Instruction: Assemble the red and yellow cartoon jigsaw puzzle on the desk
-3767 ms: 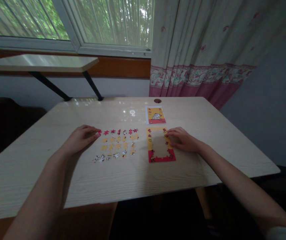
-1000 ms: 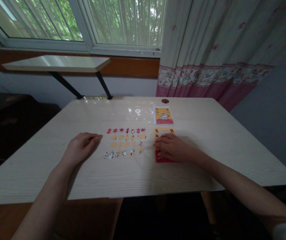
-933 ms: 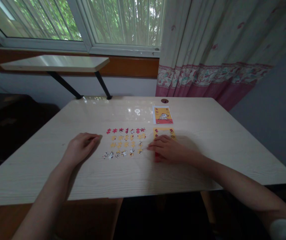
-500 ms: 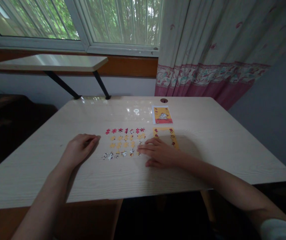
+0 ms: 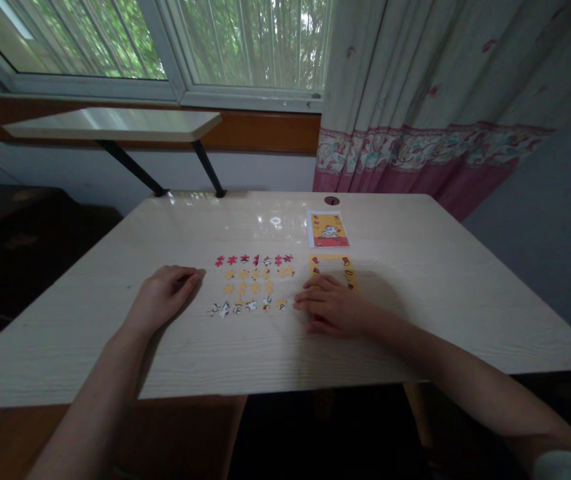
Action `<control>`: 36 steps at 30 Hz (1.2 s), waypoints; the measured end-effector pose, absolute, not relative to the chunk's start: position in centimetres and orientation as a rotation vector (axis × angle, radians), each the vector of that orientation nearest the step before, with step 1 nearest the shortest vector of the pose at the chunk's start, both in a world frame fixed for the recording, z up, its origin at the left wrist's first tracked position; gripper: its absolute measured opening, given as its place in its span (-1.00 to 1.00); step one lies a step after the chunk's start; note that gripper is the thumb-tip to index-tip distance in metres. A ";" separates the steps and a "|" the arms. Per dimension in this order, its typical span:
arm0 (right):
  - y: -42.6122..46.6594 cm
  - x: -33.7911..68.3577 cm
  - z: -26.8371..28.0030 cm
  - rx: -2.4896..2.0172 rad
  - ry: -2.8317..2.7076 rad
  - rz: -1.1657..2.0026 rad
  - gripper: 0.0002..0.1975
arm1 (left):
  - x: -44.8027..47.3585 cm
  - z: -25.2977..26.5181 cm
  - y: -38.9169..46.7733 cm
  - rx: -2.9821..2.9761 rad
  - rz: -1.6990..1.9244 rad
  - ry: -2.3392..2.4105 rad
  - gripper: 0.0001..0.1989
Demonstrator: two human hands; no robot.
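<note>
Several loose jigsaw puzzle pieces lie in rows on the table: red ones at the far side, yellow in the middle, white and black-patterned ones nearest me. To their left, my left hand rests on the tabletop with its fingers curled in and nothing visible in them. My right hand is just right of the rows, low over the near part of a yellow puzzle frame. Its fingertips are bent down together around a puzzle piece that they almost wholly hide. The hand also covers the lower part of the frame.
A picture card with a white animal on yellow and red lies beyond the frame. The pale table has a round cable hole cover at its back edge. A raised shelf stands at back left, and a curtain hangs at back right.
My right hand has drawn to the right, away from the rows. A piece by its fingertips at the third row's right end no longer shows there. My left hand stays put; the view has shifted slightly.
</note>
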State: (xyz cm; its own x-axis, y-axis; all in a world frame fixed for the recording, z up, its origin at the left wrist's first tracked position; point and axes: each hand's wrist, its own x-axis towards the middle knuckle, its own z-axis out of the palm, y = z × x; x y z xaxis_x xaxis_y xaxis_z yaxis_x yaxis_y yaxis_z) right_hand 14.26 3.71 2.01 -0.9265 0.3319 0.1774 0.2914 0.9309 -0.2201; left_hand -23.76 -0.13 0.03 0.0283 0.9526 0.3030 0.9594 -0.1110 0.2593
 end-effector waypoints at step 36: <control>11.9 23.2 0.8 -1.155 -2.475 0.256 -0.75 | -24.1 -0.7 -0.1 -2.235 -0.660 -2.088 -0.61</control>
State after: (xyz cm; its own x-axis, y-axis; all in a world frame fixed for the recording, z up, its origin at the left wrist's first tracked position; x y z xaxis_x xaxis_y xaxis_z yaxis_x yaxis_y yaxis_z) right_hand 23.15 11.92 0.80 -0.5809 0.7663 0.2746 0.6940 0.6425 -0.3249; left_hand -24.13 -0.10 -0.69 0.0204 0.9506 0.3099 0.9559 -0.1093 0.2726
